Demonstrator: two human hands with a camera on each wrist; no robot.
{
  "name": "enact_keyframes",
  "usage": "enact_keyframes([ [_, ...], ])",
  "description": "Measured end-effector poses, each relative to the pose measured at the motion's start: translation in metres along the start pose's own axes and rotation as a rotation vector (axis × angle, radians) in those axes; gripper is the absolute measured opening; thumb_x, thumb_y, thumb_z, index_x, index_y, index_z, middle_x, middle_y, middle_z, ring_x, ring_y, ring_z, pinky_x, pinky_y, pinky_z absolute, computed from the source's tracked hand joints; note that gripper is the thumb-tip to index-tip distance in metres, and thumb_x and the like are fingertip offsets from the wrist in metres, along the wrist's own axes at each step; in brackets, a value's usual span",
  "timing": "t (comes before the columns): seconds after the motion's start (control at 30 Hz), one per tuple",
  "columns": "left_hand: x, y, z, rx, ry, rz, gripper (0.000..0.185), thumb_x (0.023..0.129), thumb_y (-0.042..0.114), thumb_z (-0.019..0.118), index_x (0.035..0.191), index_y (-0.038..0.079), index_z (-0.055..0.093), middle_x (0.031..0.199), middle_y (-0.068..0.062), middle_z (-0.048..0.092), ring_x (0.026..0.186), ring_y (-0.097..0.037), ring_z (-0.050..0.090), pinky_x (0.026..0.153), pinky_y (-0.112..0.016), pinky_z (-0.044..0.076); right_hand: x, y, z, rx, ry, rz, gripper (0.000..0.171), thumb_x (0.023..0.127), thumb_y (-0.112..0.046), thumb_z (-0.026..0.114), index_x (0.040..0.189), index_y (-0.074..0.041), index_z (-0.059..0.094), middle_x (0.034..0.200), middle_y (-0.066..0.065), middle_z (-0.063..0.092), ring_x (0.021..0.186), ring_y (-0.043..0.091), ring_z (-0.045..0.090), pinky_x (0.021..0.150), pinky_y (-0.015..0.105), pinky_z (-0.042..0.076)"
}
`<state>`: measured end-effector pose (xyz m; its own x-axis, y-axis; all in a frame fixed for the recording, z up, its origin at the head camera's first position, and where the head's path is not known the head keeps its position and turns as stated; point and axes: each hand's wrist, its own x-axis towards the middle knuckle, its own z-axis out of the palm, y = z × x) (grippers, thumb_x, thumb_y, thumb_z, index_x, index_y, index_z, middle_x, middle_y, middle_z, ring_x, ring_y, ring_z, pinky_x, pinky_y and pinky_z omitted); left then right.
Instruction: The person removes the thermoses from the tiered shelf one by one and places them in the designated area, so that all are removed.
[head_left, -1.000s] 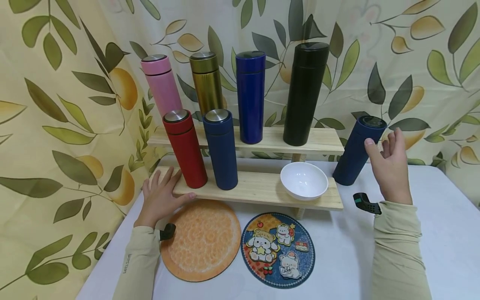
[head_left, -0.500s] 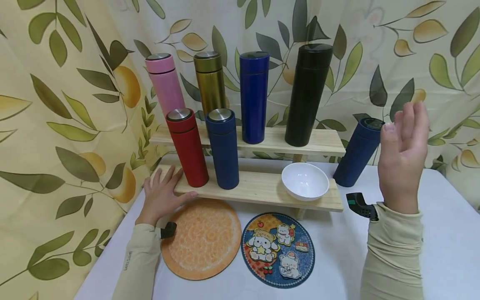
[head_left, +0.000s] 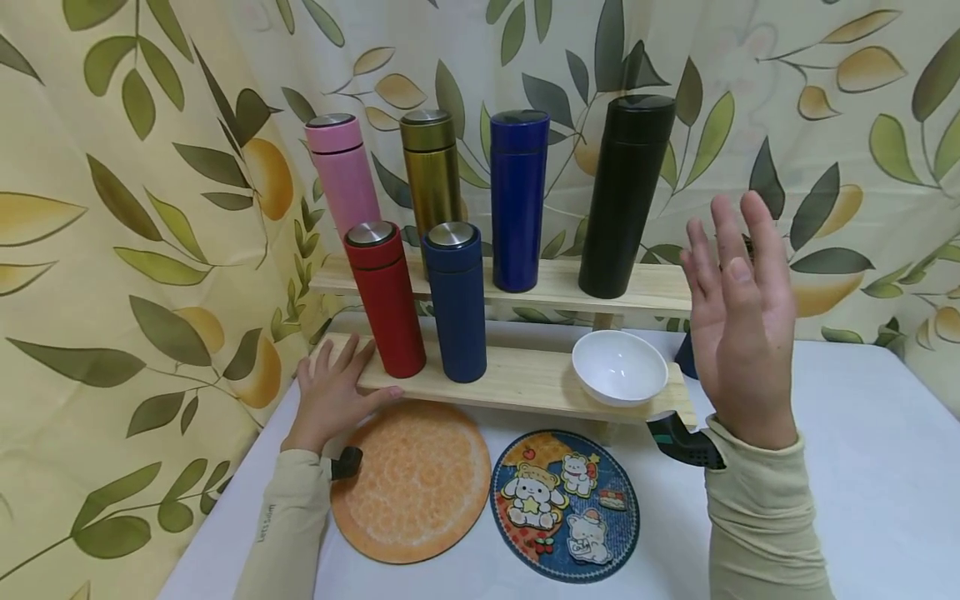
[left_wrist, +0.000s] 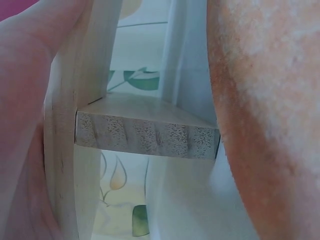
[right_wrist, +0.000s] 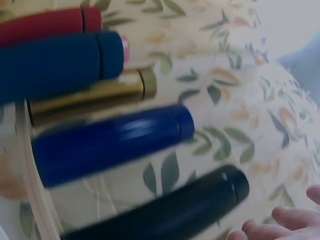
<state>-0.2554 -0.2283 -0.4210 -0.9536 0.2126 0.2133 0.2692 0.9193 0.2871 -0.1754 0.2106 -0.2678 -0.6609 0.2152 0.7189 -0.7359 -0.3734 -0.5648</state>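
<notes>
Hidden and blurred parts

The raised right hand [head_left: 738, 325] covers nearly all of the dark blue flask [head_left: 684, 354] on the table; the right wrist view is motion-blurred, its black flask [right_wrist: 165, 212] cut off at the bottom edge, only fingertips [right_wrist: 280, 227] showing

Pale raw wooden shelf [head_left: 525, 379], glossy white bowl [head_left: 619, 367], matt red flask [head_left: 387, 300] with brushed-metal lid.

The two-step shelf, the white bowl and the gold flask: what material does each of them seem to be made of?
Two-step shelf: apparently pale unfinished wood, with visible grain and a rough cut end in the left wrist view. White bowl: glossy and smooth, probably ceramic or melamine; the look leaves it open. Gold flask: likely metal, with a brushed, reflective sheen and a silver lid top.
</notes>
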Motion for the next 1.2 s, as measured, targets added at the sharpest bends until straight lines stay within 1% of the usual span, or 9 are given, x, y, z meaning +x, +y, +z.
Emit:
enact_keyframes([
  [0.1,0.0,0.001,-0.001,0.002,0.004,0.002,0.1,0.092,0.075,0.066,0.166,0.012,0.043,0.173,-0.019,0.028,0.157,-0.056,0.009,0.116,-0.079,0.002,-0.004,-0.001,0.01,0.054,-0.031,0.036,0.075,0.105,-0.014,0.063,0.168,-0.006,0.025,0.175,0.015,0.024,0.16,0.037,0.027,0.126,0.039,0.025],
  [0.23,0.001,0.001,0.0,0.01,0.004,-0.002,0.1,0.091,0.075,0.067,0.166,0.013,0.043,0.173,-0.019,0.029,0.157,-0.055,0.009,0.116,-0.078,0.002,-0.009,0.0,0.024,0.065,-0.062,0.065,0.076,0.104,-0.015,0.063,0.168,-0.005,0.023,0.176,0.016,0.023,0.16,0.037,0.026,0.127,0.039,0.025],
  [0.37,0.003,0.003,0.001,0.01,0.022,0.005,0.1,0.09,0.075,0.068,0.166,0.014,0.044,0.173,-0.018,0.03,0.158,-0.054,0.01,0.117,-0.078,0.003,-0.01,0.007,0.036,0.017,-0.093,0.069,0.074,0.106,-0.016,0.062,0.169,-0.006,0.023,0.176,0.017,0.023,0.16,0.038,0.025,0.127,0.039,0.025],
  [0.47,0.005,0.004,0.002,0.008,0.026,0.012,0.1,0.09,0.076,0.067,0.166,0.015,0.044,0.173,-0.017,0.03,0.158,-0.053,0.01,0.117,-0.078,0.004,-0.008,0.017,0.044,-0.022,-0.149,0.089,0.073,0.108,-0.015,0.059,0.17,-0.006,0.021,0.176,0.017,0.023,0.161,0.036,0.023,0.127,0.039,0.024],
  [0.63,0.002,0.003,0.003,0.003,0.021,0.002,0.099,0.09,0.074,0.069,0.166,0.014,0.044,0.173,-0.018,0.03,0.158,-0.054,0.01,0.117,-0.078,0.003,-0.007,0.038,0.06,-0.149,-0.28,0.192,0.073,0.108,-0.011,0.049,0.173,-0.011,0.015,0.177,0.003,0.022,0.163,0.026,0.02,0.128,0.041,0.02],
  [0.77,0.0,0.002,0.003,-0.003,0.032,0.007,0.098,0.09,0.073,0.07,0.165,0.015,0.045,0.172,-0.019,0.031,0.157,-0.054,0.01,0.116,-0.078,0.003,-0.008,0.055,0.072,-0.271,-0.352,0.277,0.076,0.108,-0.016,0.052,0.174,-0.018,0.013,0.178,-0.004,0.019,0.162,0.016,0.019,0.128,0.047,0.021],
  [0.9,0.0,0.002,0.004,-0.005,0.032,0.011,0.098,0.09,0.074,0.069,0.165,0.015,0.045,0.173,-0.019,0.031,0.158,-0.054,0.01,0.116,-0.078,0.003,-0.009,0.07,0.079,-0.293,-0.412,0.367,0.081,0.109,-0.02,0.057,0.175,-0.02,0.009,0.18,-0.002,0.012,0.162,0.012,0.014,0.128,0.052,0.018],
  [1.0,0.0,0.001,0.004,-0.007,0.035,0.012,0.097,0.091,0.073,0.069,0.165,0.016,0.045,0.172,-0.019,0.031,0.158,-0.054,0.011,0.116,-0.078,0.003,-0.01,0.082,0.084,-0.292,-0.434,0.417,0.085,0.108,-0.022,0.06,0.175,-0.02,0.008,0.18,-0.002,0.011,0.162,0.01,0.012,0.128,0.053,0.016],
  [1.2,0.0,0.002,0.002,-0.005,0.024,0.013,0.096,0.092,0.072,0.068,0.165,0.015,0.045,0.173,-0.019,0.031,0.157,-0.055,0.01,0.116,-0.078,0.003,-0.017,0.105,0.087,-0.238,-0.45,0.52,0.092,0.107,-0.028,0.065,0.174,-0.02,0.004,0.179,-0.006,0.009,0.163,0.013,0.01,0.129,0.048,0.013],
])
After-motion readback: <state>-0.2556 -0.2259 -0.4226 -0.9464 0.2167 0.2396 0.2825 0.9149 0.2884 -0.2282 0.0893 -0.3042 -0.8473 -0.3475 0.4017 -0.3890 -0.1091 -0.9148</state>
